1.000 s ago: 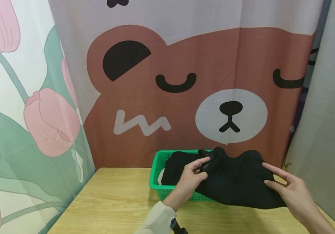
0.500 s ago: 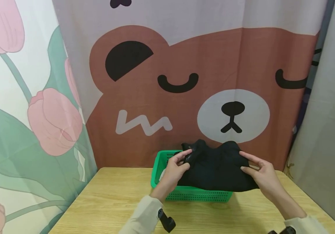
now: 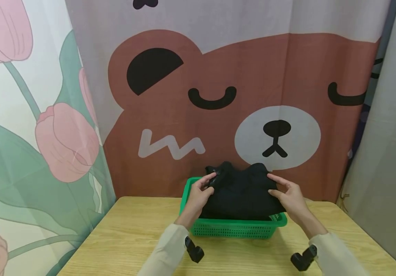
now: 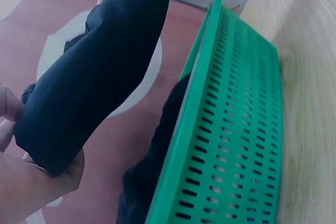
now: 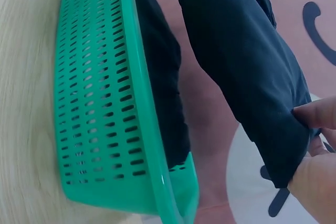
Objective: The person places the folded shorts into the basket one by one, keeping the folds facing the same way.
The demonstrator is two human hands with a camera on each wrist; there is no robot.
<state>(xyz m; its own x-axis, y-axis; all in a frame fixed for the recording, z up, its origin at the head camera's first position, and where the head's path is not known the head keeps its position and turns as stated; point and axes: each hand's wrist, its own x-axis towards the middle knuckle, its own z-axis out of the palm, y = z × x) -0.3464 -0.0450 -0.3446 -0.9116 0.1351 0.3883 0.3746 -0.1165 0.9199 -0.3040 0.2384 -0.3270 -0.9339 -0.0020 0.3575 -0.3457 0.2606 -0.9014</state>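
A folded black garment (image 3: 241,193) hangs between my two hands, raised above the green basket (image 3: 232,229). My left hand (image 3: 196,196) pinches its left end between thumb and fingers, near a shiny dark patch. At the other end, my right hand (image 3: 289,197) grips the cloth the same way. Both wrist views show a gap between this garment (image 4: 100,72) and the basket's rim. More black cloth (image 5: 160,77) lies inside the basket, mostly hidden in the head view by the held piece.
The basket stands on a light wooden table (image 3: 142,230), near its back edge. Behind it hangs a curtain (image 3: 170,176) with a brown bear print. A tulip-print curtain (image 3: 66,145) is on the left, and a pale curtain (image 3: 384,153) on the right.
Both hands have carried the black garment leftward, from the basket's right side to over the basket. The basket's front and right end, covered before, now show.
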